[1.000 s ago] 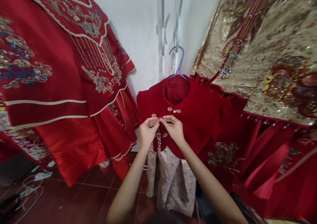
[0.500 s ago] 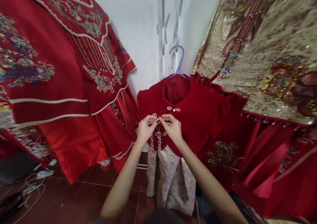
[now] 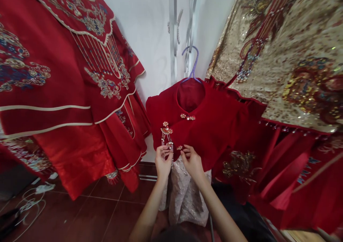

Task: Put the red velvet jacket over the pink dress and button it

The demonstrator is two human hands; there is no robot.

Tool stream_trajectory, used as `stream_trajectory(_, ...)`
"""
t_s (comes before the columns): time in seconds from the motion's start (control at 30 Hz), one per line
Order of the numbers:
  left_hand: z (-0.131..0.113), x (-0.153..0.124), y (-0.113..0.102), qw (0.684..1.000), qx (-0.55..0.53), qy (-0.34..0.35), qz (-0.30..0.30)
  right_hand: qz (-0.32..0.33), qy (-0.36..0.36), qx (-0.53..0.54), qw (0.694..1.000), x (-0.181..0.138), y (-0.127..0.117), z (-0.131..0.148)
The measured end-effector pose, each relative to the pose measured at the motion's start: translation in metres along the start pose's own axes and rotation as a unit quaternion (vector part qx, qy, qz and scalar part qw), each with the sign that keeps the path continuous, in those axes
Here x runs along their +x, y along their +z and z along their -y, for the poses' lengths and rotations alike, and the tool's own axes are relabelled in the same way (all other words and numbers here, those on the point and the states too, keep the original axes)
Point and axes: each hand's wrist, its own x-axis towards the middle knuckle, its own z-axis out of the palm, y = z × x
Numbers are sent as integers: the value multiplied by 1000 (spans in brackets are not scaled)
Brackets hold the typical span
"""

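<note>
Noted left hand (image 3: 163, 164) curled with lower strands of beaded tassel (image 3: 166, 131) at its fingertips (cannot tell if pinched or merely touched), right hand (image 3: 193, 161) with fingers slightly parted, small flower clasp (image 3: 179, 147) just beside their tips, and red jacket (image 3: 211, 127) directly behind all fingers, on purple hanger (image 3: 193, 69) above them.

The jacket (image 3: 206, 135) is plain deep red, with a gold-and-white tasselled ornament (image 3: 166, 131) on its left side and red, gold and white on its upper clasp (image 3: 188, 117). The cloth (image 3: 186, 199) below is pale pinkish beige with a shiny broken texture. The hanger (image 3: 194, 65) is violet. On the left, a red outfit (image 3: 64, 88) has cream edging and scrolling blue-and-silver embroidery; on the right, a garment (image 3: 270, 81) is pale gold, flecked brown, with a red-and-gold sequinned motif. The floor (image 3: 88, 217) is dark reddish brown with paler lines.
</note>
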Motion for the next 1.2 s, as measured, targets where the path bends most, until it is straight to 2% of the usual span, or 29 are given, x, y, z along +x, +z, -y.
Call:
stream_trajectory(0.17, -7, 7, 4, 1000, 3, -15, -6, -7, -2, 33, 999, 4, 15, 3)
stream_trajectory(0.43, -16, 10, 0, 999, 41, 2, 6, -62, 10, 135, 989, 0, 15, 9)
stream_trajectory(0.63, -12, 13, -3, 997, -34, -72, 13, -15, 41, 180, 983, 1, 12, 6)
stream_trajectory(0.77, -6, 17, -6, 992, -58, -113, 12, 30, 36, 187, 981, 7, 13, 7)
stream_trajectory(1.2, -5, 17, -10, 994, -58, -86, 46, 15, 25, 186, 982, 12, 22, 17)
